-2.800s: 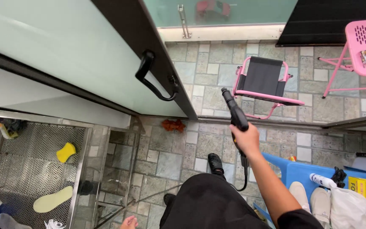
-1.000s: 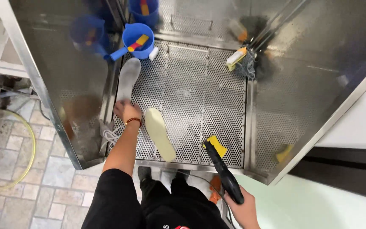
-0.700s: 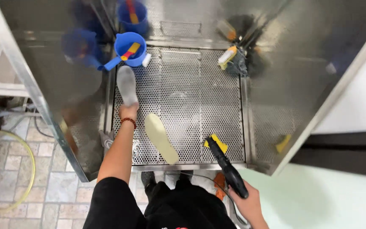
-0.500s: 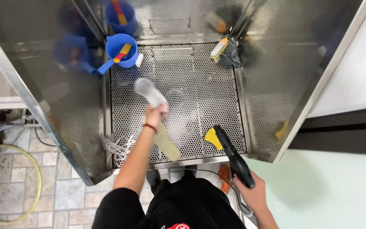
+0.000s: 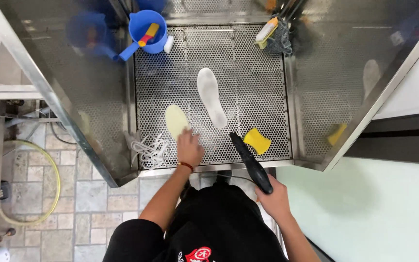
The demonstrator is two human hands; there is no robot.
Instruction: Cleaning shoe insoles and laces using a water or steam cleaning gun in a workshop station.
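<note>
My left hand (image 5: 188,147) rests on the near end of a pale yellow insole (image 5: 176,120) lying on the perforated steel grate (image 5: 248,92). A white-grey insole (image 5: 211,97) lies flat on the grate just right of it, apart from my hand. My right hand (image 5: 273,197) grips a black spray gun (image 5: 250,162), whose nozzle points up toward the grate's front edge. A yellow sponge (image 5: 257,140) sits beside the gun's tip.
White shoelaces (image 5: 150,147) lie at the grate's front left. A blue scoop cup (image 5: 146,32) with a brush stands at the back left, a scrub brush (image 5: 266,31) at the back right. Steel walls (image 5: 64,87) enclose the basin. A yellow hose (image 5: 54,184) curls on the tiled floor.
My left hand carried the white-grey insole from the left of the grate to its middle, let it go, and moved down onto the yellow insole. The spray gun stayed in my right hand.
</note>
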